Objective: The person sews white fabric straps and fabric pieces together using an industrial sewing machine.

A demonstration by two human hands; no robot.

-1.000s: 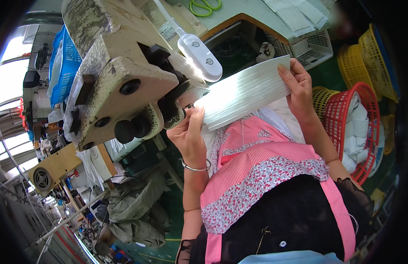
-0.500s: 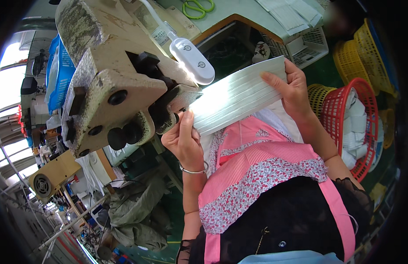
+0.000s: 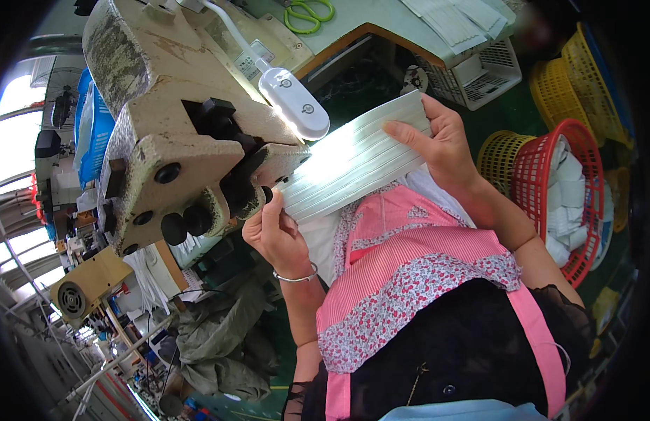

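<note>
A wide white ribbed band (image 3: 360, 158), which looks like elastic, is stretched slantwise between my two hands beside the head of a cream sewing machine (image 3: 191, 133). My right hand (image 3: 440, 140) grips its upper right end, thumb on top and fingers behind. At the lower left end, my left hand (image 3: 277, 235) pinches the edge between thumb and fingers, close under the machine's head. Part of those fingers is hidden by the machine. A white clip-on lamp (image 3: 295, 102) shines onto the band's left part and glares there.
Green-handled scissors (image 3: 307, 15) and flat white strips (image 3: 454, 21) lie on the worktable. Right of me stand a red basket (image 3: 542, 200) of white pieces and yellow baskets (image 3: 549, 88). A white crate (image 3: 490, 77) sits below the table edge, a blue basket (image 3: 97, 130) at far left.
Both hands and the band have shifted a little to the left in the picture; the machine and lamp have shifted left too. The grip on the band is unchanged.
</note>
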